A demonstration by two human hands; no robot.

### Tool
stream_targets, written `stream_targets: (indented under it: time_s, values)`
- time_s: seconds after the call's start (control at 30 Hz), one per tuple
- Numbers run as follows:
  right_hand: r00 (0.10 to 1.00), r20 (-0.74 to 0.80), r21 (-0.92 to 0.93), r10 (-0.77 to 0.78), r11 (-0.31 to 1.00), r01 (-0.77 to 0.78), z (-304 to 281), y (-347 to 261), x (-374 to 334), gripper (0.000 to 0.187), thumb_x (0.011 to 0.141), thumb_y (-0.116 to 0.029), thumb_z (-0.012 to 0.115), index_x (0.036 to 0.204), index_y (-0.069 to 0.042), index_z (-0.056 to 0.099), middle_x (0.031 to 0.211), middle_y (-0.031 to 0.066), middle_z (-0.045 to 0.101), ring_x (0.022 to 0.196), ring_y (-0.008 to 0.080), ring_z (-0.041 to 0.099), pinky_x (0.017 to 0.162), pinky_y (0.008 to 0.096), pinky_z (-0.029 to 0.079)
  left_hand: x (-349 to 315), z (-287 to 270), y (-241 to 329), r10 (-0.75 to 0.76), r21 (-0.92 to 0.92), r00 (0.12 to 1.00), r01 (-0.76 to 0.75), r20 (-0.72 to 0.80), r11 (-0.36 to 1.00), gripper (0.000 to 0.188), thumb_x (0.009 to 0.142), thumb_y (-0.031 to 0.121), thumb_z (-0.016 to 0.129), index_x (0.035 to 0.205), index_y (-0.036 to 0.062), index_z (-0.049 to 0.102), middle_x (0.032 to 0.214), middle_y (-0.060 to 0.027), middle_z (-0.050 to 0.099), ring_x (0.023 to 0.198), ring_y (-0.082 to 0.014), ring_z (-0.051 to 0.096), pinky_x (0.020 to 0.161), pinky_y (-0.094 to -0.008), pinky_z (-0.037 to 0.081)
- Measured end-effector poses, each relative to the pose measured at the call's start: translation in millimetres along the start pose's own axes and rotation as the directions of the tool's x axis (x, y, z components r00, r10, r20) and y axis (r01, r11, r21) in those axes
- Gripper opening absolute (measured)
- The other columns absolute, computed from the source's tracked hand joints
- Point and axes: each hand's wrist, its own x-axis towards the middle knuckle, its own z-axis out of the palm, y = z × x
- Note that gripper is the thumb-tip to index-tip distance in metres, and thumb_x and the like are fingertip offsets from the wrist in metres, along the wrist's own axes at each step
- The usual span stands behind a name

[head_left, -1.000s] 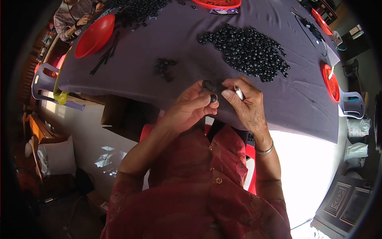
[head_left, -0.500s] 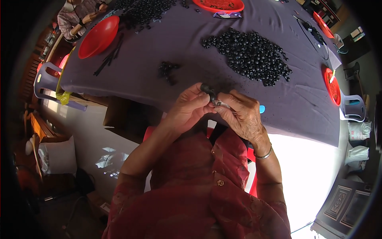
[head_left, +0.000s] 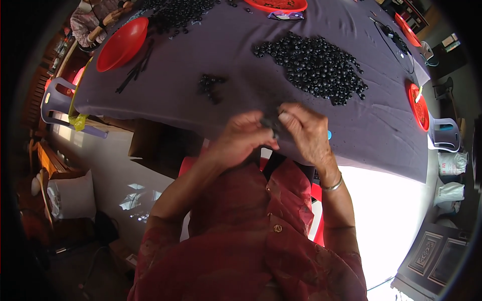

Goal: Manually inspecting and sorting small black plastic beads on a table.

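My left hand [head_left: 243,136] is closed on small black round parts [head_left: 269,122] just in front of the table's near edge. They look like the pieces in the pile, but motion blurs them. To the right, my right hand [head_left: 307,131], with a bracelet at the wrist, is raised slightly higher, thumb and forefinger pressed together. Whatever sits in that pinch is too small to make out. A large pile of shiny black ring-like parts [head_left: 321,67] lies on the cloth beyond my right hand. Farther left, a small cluster of black parts [head_left: 210,88] lies beyond my left hand.
A purple-grey cloth [head_left: 165,85] covers the table. Red basins [head_left: 122,45] and dark strips [head_left: 135,70] lie at left, with another black heap [head_left: 175,15] behind. A person [head_left: 93,22] works at the far left. Black cables [head_left: 396,42] lie at right.
My right hand has drawn apart from my left and risen slightly. A pale bit between the fingertips no longer shows. My left hand stays closed on the black parts.
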Motion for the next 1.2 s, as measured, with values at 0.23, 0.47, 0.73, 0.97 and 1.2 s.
stream_targets:
  time_s: [0.23,0.47,0.73,0.97,1.2]
  values:
    - [0.966,-0.002,0.146,0.257,0.956,-0.254,-27,14,4,0.022,0.092,-0.022,0.061,0.095,0.0,0.064,0.072,-0.0003,0.055,0.066,0.0074,0.048,0.062,0.0213,0.041,4,-6,4,0.002,-0.073,0.995,-0.009,-0.097,0.997,0.004,0.088,0.003,0.059,0.089,0.0071,0.061,0.088,-0.0048,0.063,0.082,-0.0166,0.06,0.075,-0.0341,0.053]
    - [0.989,0.141,0.255,0.041,0.964,-0.077,-7,-16,0,0.026,0.076,-0.013,0.076,0.095,0.0,0.065,0.08,0.0039,0.058,0.068,0.0108,0.052,0.062,0.0244,0.043,8,-7,-3,-0.037,-0.089,0.992,0.026,-0.121,0.996,0.013,0.088,0.004,0.06,0.099,0.0083,0.054,0.087,-0.0023,0.061,0.082,-0.0118,0.061,0.073,-0.0303,0.053]
    - [0.99,0.105,-0.042,0.094,0.995,-0.091,-5,-3,-1,0.01,0.08,-0.009,0.068,0.082,-0.001,0.062,0.07,0.0097,0.058,0.065,0.0252,0.059,0.058,0.033,0.046,7,-4,2,-0.154,-0.014,0.971,0.154,-0.184,0.988,0.017,0.085,0.003,0.063,0.097,0.0084,0.052,0.082,-0.001,0.058,0.071,-0.0097,0.058,0.065,-0.0264,0.051]
    - [0.925,-0.21,-0.512,0.316,0.771,-0.379,-48,67,2,0.02,0.074,-0.021,0.072,0.086,-0.007,0.064,0.076,0.0127,0.062,0.073,0.037,0.061,0.064,0.0427,0.048,9,-58,16,0.632,0.996,0.77,0.087,-0.087,0.031,0.017,0.077,0.001,0.069,0.089,-0.0013,0.058,0.079,-0.007,0.056,0.067,-0.0186,0.058,0.062,-0.0281,0.047]
    - [0.958,-0.164,-0.519,0.236,0.805,-0.287,-37,84,14,0.02,0.075,-0.022,0.071,0.088,-0.008,0.065,0.075,0.0127,0.063,0.077,0.0356,0.062,0.065,0.0411,0.049,10,-76,24,0.727,0.939,0.686,0.26,-0.015,-0.226,0.021,0.075,0.008,0.071,0.092,0.0015,0.06,0.091,-0.0085,0.056,0.086,-0.0273,0.057,0.072,-0.0366,0.047]
